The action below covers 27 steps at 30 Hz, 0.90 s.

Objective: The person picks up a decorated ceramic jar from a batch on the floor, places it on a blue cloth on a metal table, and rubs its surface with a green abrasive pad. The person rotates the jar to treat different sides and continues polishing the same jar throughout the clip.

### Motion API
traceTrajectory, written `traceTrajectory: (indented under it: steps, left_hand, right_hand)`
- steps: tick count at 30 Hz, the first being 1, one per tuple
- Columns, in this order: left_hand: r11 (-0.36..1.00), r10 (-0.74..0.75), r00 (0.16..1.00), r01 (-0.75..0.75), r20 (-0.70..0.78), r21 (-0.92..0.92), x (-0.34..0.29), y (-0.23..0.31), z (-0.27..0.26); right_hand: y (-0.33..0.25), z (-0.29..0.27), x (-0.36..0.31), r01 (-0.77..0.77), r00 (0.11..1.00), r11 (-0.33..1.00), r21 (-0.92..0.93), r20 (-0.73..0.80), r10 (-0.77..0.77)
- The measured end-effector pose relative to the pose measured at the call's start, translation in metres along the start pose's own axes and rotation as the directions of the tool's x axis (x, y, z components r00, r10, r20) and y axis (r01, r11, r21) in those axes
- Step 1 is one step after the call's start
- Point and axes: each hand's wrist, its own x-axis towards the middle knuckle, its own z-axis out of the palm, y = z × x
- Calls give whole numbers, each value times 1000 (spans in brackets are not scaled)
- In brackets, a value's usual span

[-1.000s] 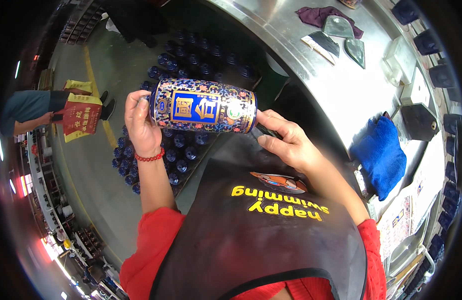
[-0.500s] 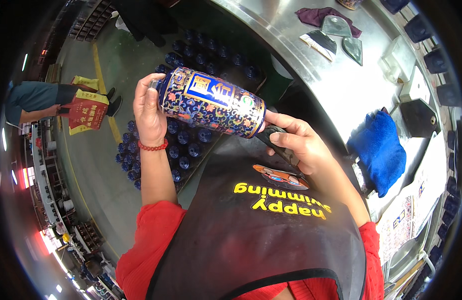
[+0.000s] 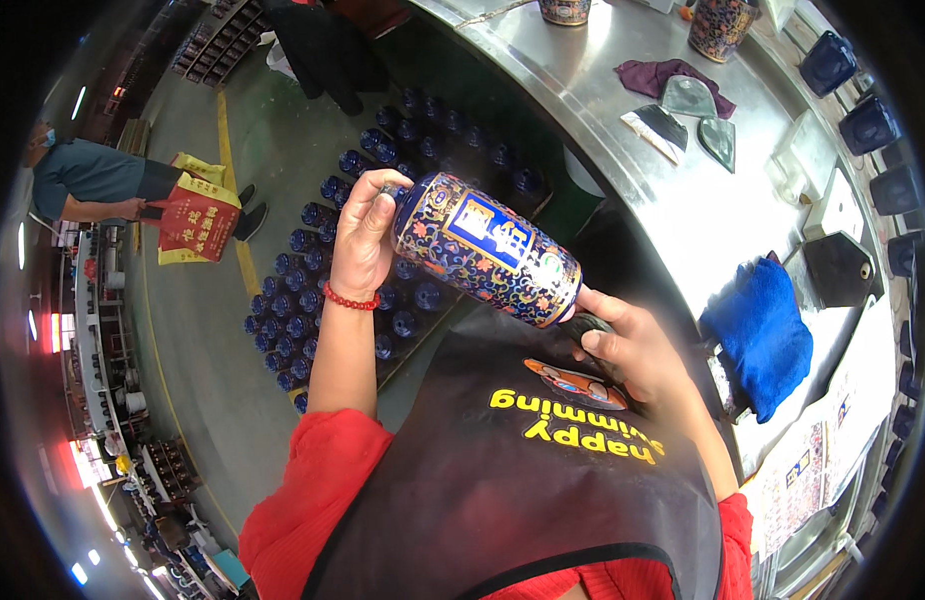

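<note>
Head view: L hand (image 3: 363,240) is closed round the neck end of the bottle (image 3: 488,250), w/ a red bracelet (image 3: 350,300) on its wrist. Bottle is tilted btwn the hands, neck up at L hand, base down at R hand (image 3: 633,345), blue/gold label facing up. R hand is half curled, fingertips touching the base edge, w/ a dark thing (image 3: 590,330) btwn fingers & thumb; partly hidden, can't tell what it is. Apron (image 3: 483,490) is just below R hand, toward the body. Blue bottles (image 3: 313,213) stand grouped low down, on both sides of L hand. Well left of L hand, a person (image 3: 93,180) w/ a red bag (image 3: 200,225). Right of R hand, a blue towel (image 3: 758,340) on the metal bench (image 3: 568,75); patterned sheets (image 3: 773,510) are lower right of R hand. Well above R hand, same bench: purple cloth (image 3: 641,75), clear pieces (image 3: 689,97) nr it, patterned jars (image 3: 723,27) farther up.
</note>
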Motion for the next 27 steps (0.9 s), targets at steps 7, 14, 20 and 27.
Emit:
traceTrajectory:
  steps: [7, 14, 20, 27]
  left_hand:
    - [994, 34, 999, -37, -22, -103, 4, -16, 3]
    - [986, 43, 997, -32, 68, -161, 11, -37, 5]
    - [978, -8, 999, 18, 49, -208, 11, -43, 11]
    - [908, -328, 945, 320, 16, -270, -6, -87, -1]
  right_hand:
    - [-9, 7, -12, 98, 991, 987, -130, 104, -84]
    - [-10, 8, -15, 169, 979, 941, -294, 162, -125]
    - [-6, 5, -16, 171, 981, 913, -371, 151, -123]
    - [8, -7, -33, -15, 994, 926, -377, -103, -26]
